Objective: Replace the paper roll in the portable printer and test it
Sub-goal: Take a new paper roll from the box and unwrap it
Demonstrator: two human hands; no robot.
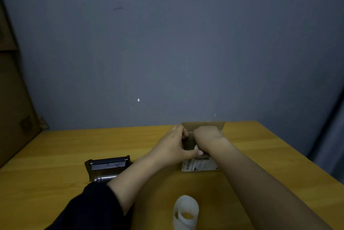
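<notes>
A small cardboard box [202, 164] with a white label stands open near the table's far edge, its flap [204, 125] raised. My left hand [175, 144] grips the box's left side, thumb across the front. My right hand [206, 135] reaches down into the opening; its fingers are hidden, and a bit of white shows beside the thumb. The dark portable printer [107, 166] lies open at the left, partly behind my left forearm. A loose curl of white paper [186, 213] stands on the table close to me.
The yellow wooden table [65, 155] ends at a grey wall just behind the box. A brown cardboard panel [14, 99] leans at the far left. A curtain [331, 136] hangs at the right edge.
</notes>
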